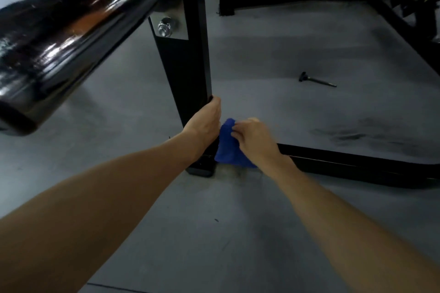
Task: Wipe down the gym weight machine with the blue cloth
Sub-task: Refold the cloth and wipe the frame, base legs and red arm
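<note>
The weight machine's black upright post (pixel 188 66) runs down to a foot on the grey floor, and a low black base bar (pixel 345 164) leads off to the right from it. My left hand (pixel 206 123) grips the lower part of the post. My right hand (pixel 254 140) holds the blue cloth (pixel 227 147) bunched against the post's right side, just above where the base bar joins. The cloth hangs down over that joint and hides it.
A thick glossy black padded roller (pixel 71 38) juts out at the upper left, close to my head. A bolt and washer (pixel 165 26) sit on a plate on the post. A loose black-handled pin (pixel 316 79) lies on the floor. More black frame (pixel 404 28) stands behind.
</note>
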